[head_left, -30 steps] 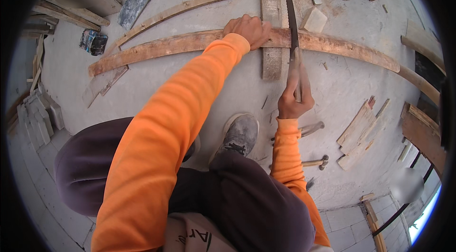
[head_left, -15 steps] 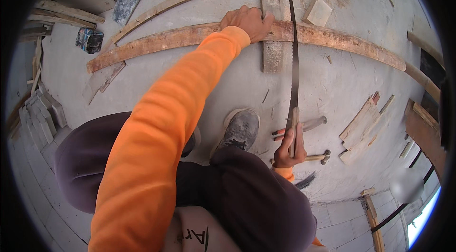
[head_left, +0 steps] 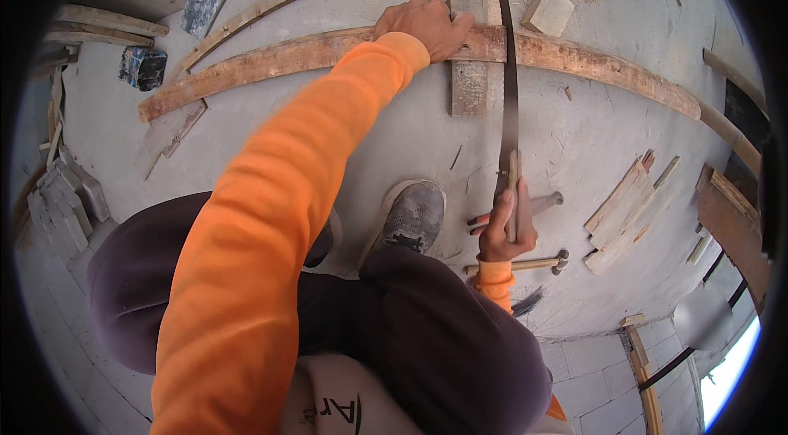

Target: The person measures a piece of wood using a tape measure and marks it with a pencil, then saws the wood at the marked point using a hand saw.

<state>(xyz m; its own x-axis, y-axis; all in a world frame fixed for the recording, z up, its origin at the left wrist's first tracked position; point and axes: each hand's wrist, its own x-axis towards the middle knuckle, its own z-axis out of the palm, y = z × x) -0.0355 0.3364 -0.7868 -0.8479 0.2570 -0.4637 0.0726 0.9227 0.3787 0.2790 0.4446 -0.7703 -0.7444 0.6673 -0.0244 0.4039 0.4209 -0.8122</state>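
Note:
A long wooden board (head_left: 607, 72) lies left to right across a whitish plank (head_left: 468, 94) on the floor. My left hand (head_left: 423, 27) is closed over the board where it crosses that plank, pressing on it. In my right hand (head_left: 506, 226) is the wooden handle of a hand saw (head_left: 510, 98), fingers wrapped round it. The saw's dark blade crosses the board just right of the plank, its tip pointing away from me. Whether the teeth have cut into the wood cannot be seen.
Beside my right hand lie a hammer (head_left: 533, 263) and a red-handled tool (head_left: 542, 204). A wood block (head_left: 548, 11) sits beyond the board. Thin wood pieces (head_left: 624, 209) lie at right; a narrow strip (head_left: 287, 0) and a dark box-shaped thing (head_left: 142, 68) lie at left. My shoe (head_left: 414, 217) is close by.
My right hand has pushed the saw forward, away from me, so its handle is nearer the board. My left hand keeps its hold on the board. The view has shifted slightly.

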